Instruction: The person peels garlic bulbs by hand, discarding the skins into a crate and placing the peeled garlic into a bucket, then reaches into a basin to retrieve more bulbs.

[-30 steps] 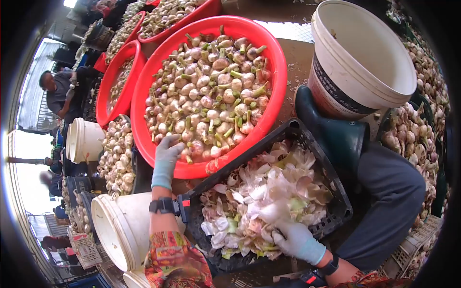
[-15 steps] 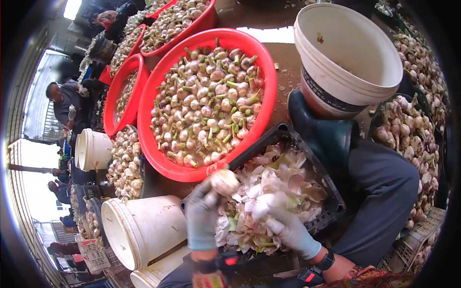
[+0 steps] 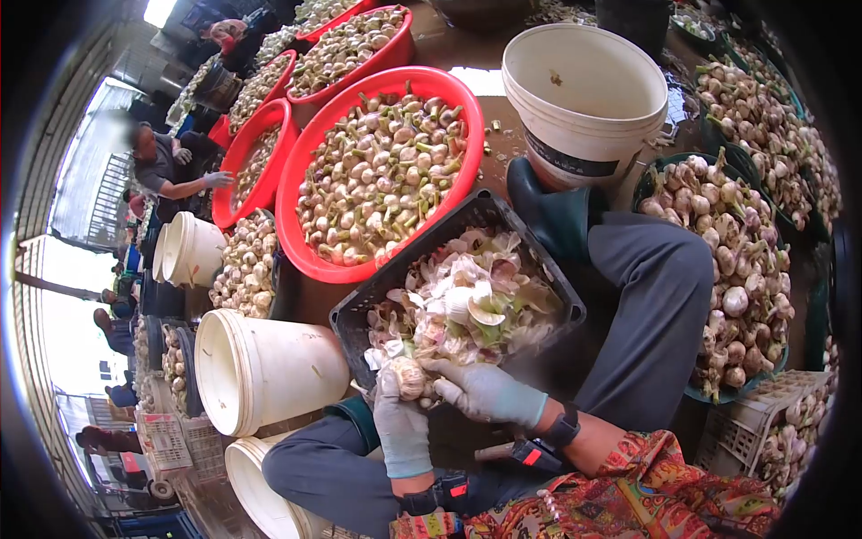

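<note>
My left hand [image 3: 401, 429], in a pale grey work glove, holds a garlic bulb [image 3: 409, 378] over the near edge of a black crate [image 3: 572, 314]. My right hand [image 3: 492, 393], gloved the same way, has its fingers closed against the bulb's right side. What lies under those fingertips is partly hidden. Loose papery garlic skins [image 3: 458, 310] fill the crate, some white, some purplish, with bits of green. Just beyond it stands a round red tub [image 3: 287, 208] with many trimmed garlic bulbs [image 3: 377, 171] in it.
An open white bucket [image 3: 584, 126] stands beyond my green boot [image 3: 548, 211]. Another white bucket [image 3: 292, 364] lies tipped at left. Heaped garlic [image 3: 723, 278] fills containers at right. More red tubs [image 3: 260, 180] stand at far left, near a seated person [image 3: 166, 166].
My left hand and the bulb have come down toward me. My right hand has moved from over the skins to the bulb. The view has shifted, and my lap shows more.
</note>
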A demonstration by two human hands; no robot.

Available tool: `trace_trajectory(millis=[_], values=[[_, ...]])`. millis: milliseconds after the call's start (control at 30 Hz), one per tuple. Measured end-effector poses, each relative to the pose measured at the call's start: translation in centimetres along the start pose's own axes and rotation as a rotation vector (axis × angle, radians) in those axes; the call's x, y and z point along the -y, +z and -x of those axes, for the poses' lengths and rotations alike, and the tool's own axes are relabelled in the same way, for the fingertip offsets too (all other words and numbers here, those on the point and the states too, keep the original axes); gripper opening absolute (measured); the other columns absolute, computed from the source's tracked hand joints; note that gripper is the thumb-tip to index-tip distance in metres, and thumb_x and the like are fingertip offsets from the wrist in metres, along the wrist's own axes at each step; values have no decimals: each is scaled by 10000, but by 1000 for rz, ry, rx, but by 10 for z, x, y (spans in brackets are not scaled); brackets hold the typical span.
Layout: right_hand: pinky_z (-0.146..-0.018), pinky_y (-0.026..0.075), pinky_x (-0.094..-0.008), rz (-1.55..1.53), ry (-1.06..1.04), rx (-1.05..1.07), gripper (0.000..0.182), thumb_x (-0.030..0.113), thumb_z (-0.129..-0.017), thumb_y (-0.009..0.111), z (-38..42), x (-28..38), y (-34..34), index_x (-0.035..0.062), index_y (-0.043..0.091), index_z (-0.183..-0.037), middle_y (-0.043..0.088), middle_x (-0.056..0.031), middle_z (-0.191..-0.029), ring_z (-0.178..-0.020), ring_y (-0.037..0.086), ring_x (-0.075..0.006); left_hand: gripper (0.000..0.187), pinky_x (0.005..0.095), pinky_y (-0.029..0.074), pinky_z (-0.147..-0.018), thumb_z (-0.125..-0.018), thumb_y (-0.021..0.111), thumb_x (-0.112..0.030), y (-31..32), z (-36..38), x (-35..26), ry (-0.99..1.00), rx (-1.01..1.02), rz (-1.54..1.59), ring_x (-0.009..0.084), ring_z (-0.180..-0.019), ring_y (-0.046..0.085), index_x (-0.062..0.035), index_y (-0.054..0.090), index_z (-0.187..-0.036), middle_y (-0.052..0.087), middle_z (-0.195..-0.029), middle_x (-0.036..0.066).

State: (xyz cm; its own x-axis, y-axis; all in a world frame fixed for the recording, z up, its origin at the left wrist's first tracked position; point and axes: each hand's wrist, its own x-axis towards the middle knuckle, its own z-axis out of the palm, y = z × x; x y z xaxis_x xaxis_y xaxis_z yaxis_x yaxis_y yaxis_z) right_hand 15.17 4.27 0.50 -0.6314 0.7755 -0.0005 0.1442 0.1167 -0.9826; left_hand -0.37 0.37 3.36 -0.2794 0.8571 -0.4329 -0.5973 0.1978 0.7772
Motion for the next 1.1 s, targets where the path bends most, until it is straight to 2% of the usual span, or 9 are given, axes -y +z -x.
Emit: trace_trajectory(millis=[333, 400, 433, 633, 733, 867, 1000, 1067, 1100], values=[[-642, 492, -455, 169, 156, -57, 307, 312, -960, 409, 5, -12, 24, 135, 522, -1184, 639, -182, -815, -717, 624, -371, 315, 220, 374, -417, -969, 460, -327, -16, 10, 19, -64, -54, 27, 142, -553, 529, -33, 537, -1051, 605, -829, 76], [-623, 494, -434, -187, 106, -179, 272, 275, -963, 405, -2, -30, 30, 107, 563, -1106, 623, -167, -743, -639, 610, -340, 320, 224, 373, -439, -964, 473, -332, -12, 11, 16, -65, -90, -8, 140, -575, 519, -30, 533, -1052, 597, -862, 78], [-653, 488, -418, -443, 570, 110, 273, 271, -965, 412, -4, 10, -8, 58, 569, -1035, 606, -167, -730, -653, 593, -324, 325, 230, 377, -455, -956, 488, -341, -18, 9, 16, -112, -44, 64, 151, -589, 514, -36, 532, -1059, 595, -898, 79], [-724, 492, -390, 62, 100, -134, 327, 324, -907, 536, -4, -15, -11, 20, 598, -1009, 641, -184, -815, -774, 620, -349, 370, 255, 367, -478, -939, 498, -403, -36, -1, 20, -296, -18, 205, 148, -661, 513, -66, 535, -1088, 586, -921, 58], [-699, 478, -390, -64, 144, -68, 319, 307, -826, 663, -8, -19, -1, 1, 608, -894, 620, -180, -781, -754, 601, -352, 435, 250, 397, -559, -912, 537, -429, -20, 5, 22, -193, -5, 22, 128, -760, 526, -56, 525, -1136, 577, -989, 45], [-659, 471, -352, -215, 218, -79, 271, 254, -835, 658, -12, -30, 5, -4, 607, -904, 598, -151, -723, -685, 592, -218, 560, 239, 435, -736, -876, 604, -414, -13, 11, 17, -14, 19, -431, 110, -914, 529, -4, 478, -1236, 553, -1095, 52], [-720, 468, -388, -330, 326, -43, 292, 254, -860, 603, -15, -23, -3, -18, 586, -966, 613, -232, -821, -772, 608, -329, 552, 268, 448, -828, -860, 638, -348, -11, 12, 16, 29, 10, -495, 140, -967, 540, 23, 483, -1238, 554, -1099, 87], [-629, 452, -316, -254, 179, -100, 273, 249, -884, 606, -15, -26, 6, -19, 558, -911, 576, -113, -700, -668, 546, -160, 524, 277, 447, -848, -856, 647, -324, -16, 9, 14, -1, 15, -547, 153, -992, 543, 24, 501, -1219, 558, -1105, 103], [-640, 453, -315, -253, 228, -61, 261, 237, -889, 598, -19, -30, 8, -20, 553, -883, 588, -115, -735, -701, 555, -152, 507, 281, 445, -857, -861, 641, -319, -25, 9, 14, -68, 14, -492, 161, -1004, 541, 25, 506, -1209, 562, -1096, 101]])
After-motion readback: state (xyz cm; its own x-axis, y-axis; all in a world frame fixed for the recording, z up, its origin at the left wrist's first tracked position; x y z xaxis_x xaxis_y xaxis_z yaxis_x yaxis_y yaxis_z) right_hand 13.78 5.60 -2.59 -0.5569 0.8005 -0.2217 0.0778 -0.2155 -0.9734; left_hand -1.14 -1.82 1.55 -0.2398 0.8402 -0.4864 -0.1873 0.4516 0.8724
